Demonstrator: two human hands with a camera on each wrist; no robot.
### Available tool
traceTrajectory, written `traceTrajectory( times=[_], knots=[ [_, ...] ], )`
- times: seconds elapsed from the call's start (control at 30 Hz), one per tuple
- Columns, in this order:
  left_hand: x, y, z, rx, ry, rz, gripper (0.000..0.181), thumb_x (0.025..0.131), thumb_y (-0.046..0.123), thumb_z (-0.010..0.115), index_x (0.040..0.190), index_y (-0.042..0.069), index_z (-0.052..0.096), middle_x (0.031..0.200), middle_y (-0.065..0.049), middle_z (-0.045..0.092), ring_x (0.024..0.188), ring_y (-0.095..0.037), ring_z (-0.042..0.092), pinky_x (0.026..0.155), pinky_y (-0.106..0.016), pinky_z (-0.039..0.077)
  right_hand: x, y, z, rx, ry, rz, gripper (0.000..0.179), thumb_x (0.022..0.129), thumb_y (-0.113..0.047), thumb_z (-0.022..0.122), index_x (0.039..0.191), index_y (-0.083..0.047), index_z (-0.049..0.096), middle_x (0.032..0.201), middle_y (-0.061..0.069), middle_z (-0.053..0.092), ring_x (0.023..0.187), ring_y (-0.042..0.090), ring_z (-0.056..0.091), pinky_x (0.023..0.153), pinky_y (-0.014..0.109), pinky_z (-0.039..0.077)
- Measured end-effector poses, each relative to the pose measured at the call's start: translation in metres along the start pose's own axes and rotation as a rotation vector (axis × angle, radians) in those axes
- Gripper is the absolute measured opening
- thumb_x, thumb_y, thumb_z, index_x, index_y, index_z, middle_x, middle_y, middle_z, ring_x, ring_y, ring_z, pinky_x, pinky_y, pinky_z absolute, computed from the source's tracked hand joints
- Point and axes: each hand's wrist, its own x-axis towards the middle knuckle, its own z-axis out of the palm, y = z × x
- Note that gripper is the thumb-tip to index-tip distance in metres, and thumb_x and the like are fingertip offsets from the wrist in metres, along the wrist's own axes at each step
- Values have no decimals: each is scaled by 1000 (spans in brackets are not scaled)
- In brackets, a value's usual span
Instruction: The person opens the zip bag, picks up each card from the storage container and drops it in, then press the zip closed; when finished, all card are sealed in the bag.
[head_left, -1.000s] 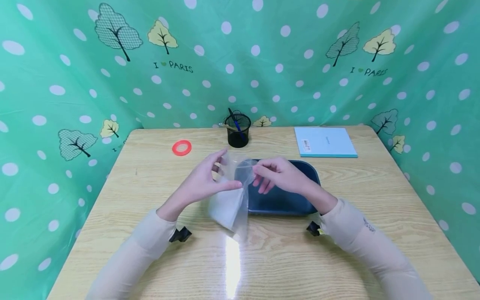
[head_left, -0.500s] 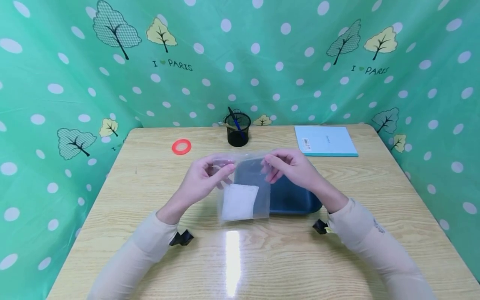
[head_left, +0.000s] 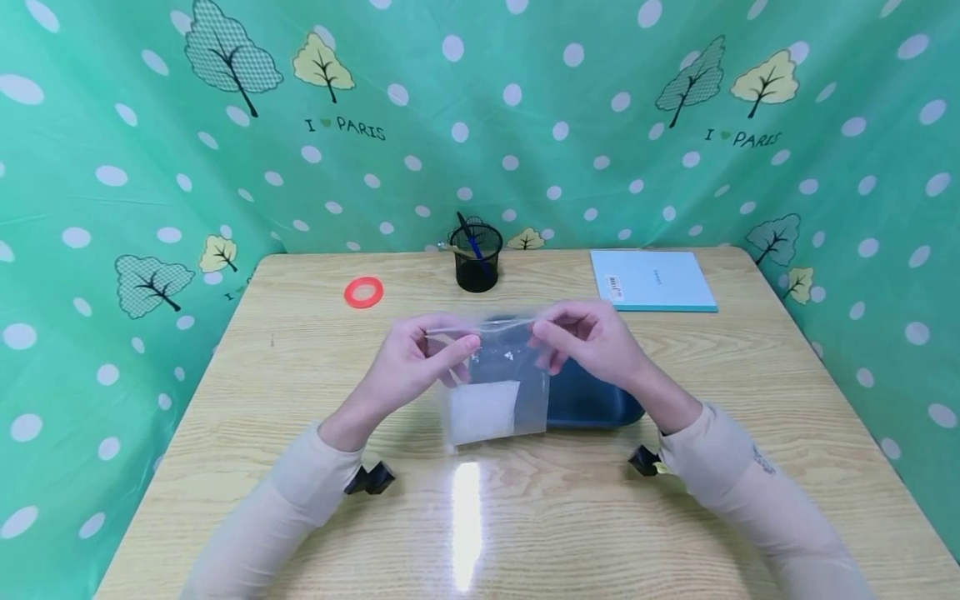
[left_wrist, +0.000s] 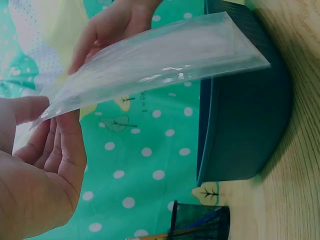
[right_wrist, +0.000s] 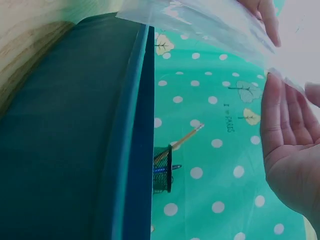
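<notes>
A clear plastic bag (head_left: 531, 404) with a white folded sheet (head_left: 483, 411) in its lower part hangs between both hands. My left hand (head_left: 408, 367) pinches its top left edge between thumb and fingers. At the top right edge, my right hand (head_left: 592, 342) pinches it the same way. Behind the bag stands a dark blue bin (head_left: 592, 404), partly hidden by it in the head view. The left wrist view shows the bag (left_wrist: 150, 65) stretched out beside the bin (left_wrist: 245, 130), above the table.
A black mesh pen cup (head_left: 477, 265) with a pencil and a pen stands at the back. A red tape roll (head_left: 363, 292) lies left of it, a light blue book (head_left: 654, 281) to the right. A green polka-dot curtain (head_left: 480, 108) borders the wooden table (head_left: 337, 533).
The bag has turned from slanted and crumpled to facing me, spread flat. My right hand moved right, and my left thumb and fingers closed onto the bag's top edge.
</notes>
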Motion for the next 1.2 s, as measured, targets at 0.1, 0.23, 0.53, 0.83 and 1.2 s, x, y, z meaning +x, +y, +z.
traceTrajectory(
  times=[0.1, 0.23, 0.53, 0.83, 1.2],
  knots=[
    [2, 1, 4, 3, -33, 5, 20, 96, 11, 69, 114, 2, 72, 104, -18, 72, 65, -31, 70, 56, -40, 59, -1, -3, 5, 11, -27, 44, 19, 99, -6, 64, 112, 8, 68, 90, 13, 73, 66, 26, 71, 58, 42, 59],
    [4, 2, 9, 11, -53, 8, 16, 97, 15, 70, 111, 7, 73, 101, -10, 74, 66, -31, 70, 55, -42, 58, 1, -6, 14, 19, -22, 65, 20, 99, -10, 66, 110, 6, 69, 86, 11, 70, 64, 24, 68, 61, 40, 60],
    [7, 2, 13, 23, -28, 53, 12, 97, 16, 69, 105, 7, 73, 92, -13, 74, 64, -30, 68, 52, -41, 57, 3, -6, 24, 39, 35, 16, 17, 99, -9, 65, 99, 9, 67, 75, 14, 61, 53, 21, 58, 52, 34, 54],
    [9, 5, 17, 80, -24, 104, 12, 99, 17, 68, 103, 6, 72, 79, -19, 66, 60, -28, 64, 47, -37, 53, 3, -9, 26, -12, 35, 101, 10, 97, -9, 69, 102, 0, 71, 94, 23, 70, 57, 26, 62, 54, 38, 55],
    [14, 6, 22, 128, -48, 144, 11, 98, 12, 68, 103, 3, 72, 95, -10, 73, 73, -22, 73, 56, -39, 59, 5, -10, 28, 2, 52, 132, 5, 94, -2, 67, 98, 1, 70, 89, 9, 68, 62, 23, 61, 55, 34, 54]
  ],
)
